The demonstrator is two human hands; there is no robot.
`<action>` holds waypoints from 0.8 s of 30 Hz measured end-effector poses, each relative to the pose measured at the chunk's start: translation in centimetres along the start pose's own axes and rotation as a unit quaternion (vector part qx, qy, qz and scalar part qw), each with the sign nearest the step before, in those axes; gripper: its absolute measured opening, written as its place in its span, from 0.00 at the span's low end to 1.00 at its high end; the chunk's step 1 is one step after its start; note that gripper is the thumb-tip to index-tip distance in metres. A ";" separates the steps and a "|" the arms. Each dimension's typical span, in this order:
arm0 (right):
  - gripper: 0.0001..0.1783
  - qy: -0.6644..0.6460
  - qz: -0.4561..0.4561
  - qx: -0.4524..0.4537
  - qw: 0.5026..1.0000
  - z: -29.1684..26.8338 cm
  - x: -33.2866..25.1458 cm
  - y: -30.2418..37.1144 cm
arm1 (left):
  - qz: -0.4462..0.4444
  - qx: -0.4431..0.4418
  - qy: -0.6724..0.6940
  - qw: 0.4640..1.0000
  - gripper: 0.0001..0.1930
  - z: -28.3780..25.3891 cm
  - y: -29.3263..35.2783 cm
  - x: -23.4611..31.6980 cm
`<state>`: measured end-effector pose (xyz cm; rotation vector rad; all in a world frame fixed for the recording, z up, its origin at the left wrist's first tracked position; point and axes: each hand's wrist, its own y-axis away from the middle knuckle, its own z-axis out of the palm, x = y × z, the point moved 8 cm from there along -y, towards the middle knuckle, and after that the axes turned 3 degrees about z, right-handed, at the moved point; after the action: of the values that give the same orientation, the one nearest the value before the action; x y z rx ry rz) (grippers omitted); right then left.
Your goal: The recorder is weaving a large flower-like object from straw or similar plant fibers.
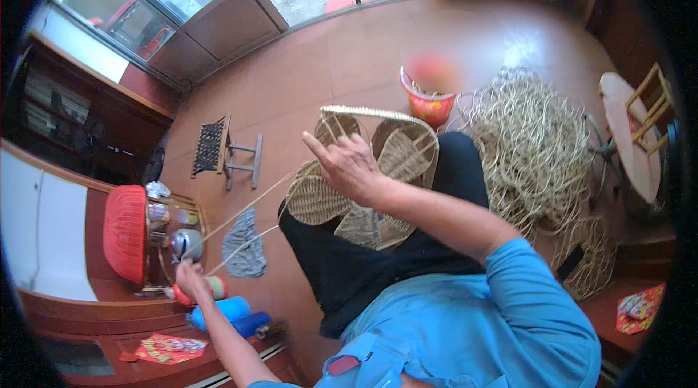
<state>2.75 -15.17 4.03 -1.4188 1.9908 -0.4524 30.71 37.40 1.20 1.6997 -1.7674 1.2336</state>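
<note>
A tan woven straw-cord piece (399, 158) with rounded, petal-like panels and a pale braided rim rests across my lap, between my knees. My left hand (190, 279) is stretched far out to the left, closed on a straw cord (245, 204). Two lengths of that cord run from it to the left side of the woven piece, the upper one nearly straight. My right hand (349, 166) is over the upper left panels, index finger pointing out and the other fingers loosely bent. No held thing shows in it; its palm side is hidden.
A large heap of loose cord (531, 144) lies on the floor at right, beside a red bucket (429, 103). At left stand a small woven-top stool (211, 146) and a red basket-like chair (126, 234). A grey cloth mat (244, 246) and blue bottles (224, 311) are nearer.
</note>
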 end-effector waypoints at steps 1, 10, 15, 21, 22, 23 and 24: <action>0.42 0.014 -0.014 -0.005 1.000 0.2 -0.9 -0.4 | -0.084 0.054 -0.010 0.995 0.13 -5.3 -2.2 -6.2; 0.48 -0.017 0.042 -0.101 0.994 0.7 -0.5 -1.3 | -0.313 -0.090 0.052 0.944 0.24 -7.2 7.6 -17.9; 0.46 -0.059 0.041 -0.127 0.989 0.5 -1.5 -1.7 | 0.081 -0.181 -0.159 0.967 0.23 4.5 11.9 -3.1; 0.38 -0.225 0.171 -0.112 0.953 -0.6 1.2 -0.8 | 0.254 -0.237 0.072 0.935 0.10 17.3 23.3 26.1; 0.36 -0.282 0.203 -0.116 0.931 -1.0 1.6 -0.6 | 0.308 -0.224 0.075 0.922 0.10 18.6 24.6 28.8; 0.36 -0.275 0.196 -0.122 0.933 -1.0 2.4 -0.5 | 0.363 -0.214 0.080 0.903 0.10 20.1 25.9 31.3; 0.34 -0.415 0.202 -0.109 0.880 -0.3 3.5 -0.3 | 0.401 -0.192 0.076 0.892 0.12 21.8 27.0 32.8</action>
<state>2.04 -18.54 3.43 -1.0049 1.5510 0.5155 5.51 -2.75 6.68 0.6180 -2.4991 1.1330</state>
